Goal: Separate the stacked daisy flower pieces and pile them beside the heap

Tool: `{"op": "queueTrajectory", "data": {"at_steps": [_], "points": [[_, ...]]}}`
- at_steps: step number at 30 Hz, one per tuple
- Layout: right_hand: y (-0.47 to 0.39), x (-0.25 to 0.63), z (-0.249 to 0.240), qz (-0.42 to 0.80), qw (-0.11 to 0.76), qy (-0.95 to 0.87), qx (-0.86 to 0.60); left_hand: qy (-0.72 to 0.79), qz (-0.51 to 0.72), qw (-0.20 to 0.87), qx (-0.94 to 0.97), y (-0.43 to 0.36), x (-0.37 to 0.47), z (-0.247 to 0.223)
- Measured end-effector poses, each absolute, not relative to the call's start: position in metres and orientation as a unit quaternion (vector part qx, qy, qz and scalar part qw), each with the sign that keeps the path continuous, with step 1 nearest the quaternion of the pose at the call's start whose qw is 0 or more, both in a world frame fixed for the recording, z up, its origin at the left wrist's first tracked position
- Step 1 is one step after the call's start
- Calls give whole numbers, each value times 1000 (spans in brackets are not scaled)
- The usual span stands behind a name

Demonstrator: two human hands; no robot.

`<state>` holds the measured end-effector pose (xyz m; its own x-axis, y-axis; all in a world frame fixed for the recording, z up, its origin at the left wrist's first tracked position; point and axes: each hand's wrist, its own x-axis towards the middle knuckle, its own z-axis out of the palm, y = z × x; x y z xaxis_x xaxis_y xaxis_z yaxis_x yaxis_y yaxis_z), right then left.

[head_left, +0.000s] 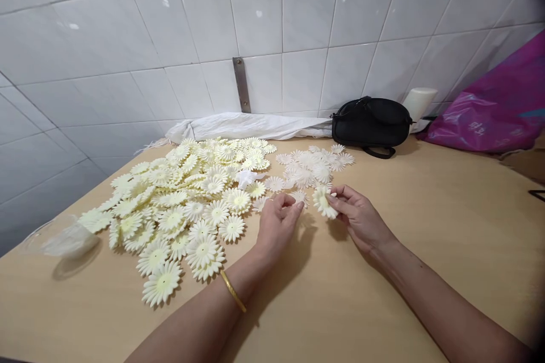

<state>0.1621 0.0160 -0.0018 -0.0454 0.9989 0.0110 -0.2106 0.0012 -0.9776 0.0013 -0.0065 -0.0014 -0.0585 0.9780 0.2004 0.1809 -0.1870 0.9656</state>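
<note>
Between the thumb and fingers of my right hand (361, 218) is a pale yellow flower piece (323, 202), held upright above the table. My left hand (279, 224), with a gold bangle on its wrist, has its thumb and fingertips pinched together at the near edge of the pinkish-white flower pieces (304, 170). One small whitish flower piece (300, 198) shows right by those fingertips; whether they grip it is unclear. A large heap of pale yellow flower pieces (170, 198) spreads to the left of my left hand.
A wooden table (426, 210) meets a tiled wall. Along its back lie a white cloth (255, 126), a black case (370, 122), a white bottle (419, 103) and a purple bag (489, 108). A clear plastic container (70, 240) sits at the left.
</note>
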Motion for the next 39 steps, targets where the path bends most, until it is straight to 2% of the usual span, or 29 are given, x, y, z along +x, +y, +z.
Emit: {"op": "queueTrajectory", "data": {"at_steps": [2,4,9,11,18,25,29,34,39], "points": [[11,158,0,551,527,-488,-426,509,535,313,598,-10,1,2],[5,154,2,533,515,-519,-426,489,537,316,610,-14,4,6],[0,151,2,506,483,-580,-418,394,492,557,540,-19,13,5],[1,152,1,498,481,-588,-418,396,490,590,506,-17,14,3],[6,154,-1,515,520,-535,-421,437,487,588,476,-11,9,3],[-2,150,4,665,420,-515,-342,437,492,593,464,-12,9,4],[0,151,2,662,452,-476,-361,466,499,578,447,-14,9,6],[15,161,-2,599,558,-416,-396,439,501,613,425,-10,7,2],[18,165,0,584,570,-413,-403,461,501,525,511,-3,0,-4]]}}
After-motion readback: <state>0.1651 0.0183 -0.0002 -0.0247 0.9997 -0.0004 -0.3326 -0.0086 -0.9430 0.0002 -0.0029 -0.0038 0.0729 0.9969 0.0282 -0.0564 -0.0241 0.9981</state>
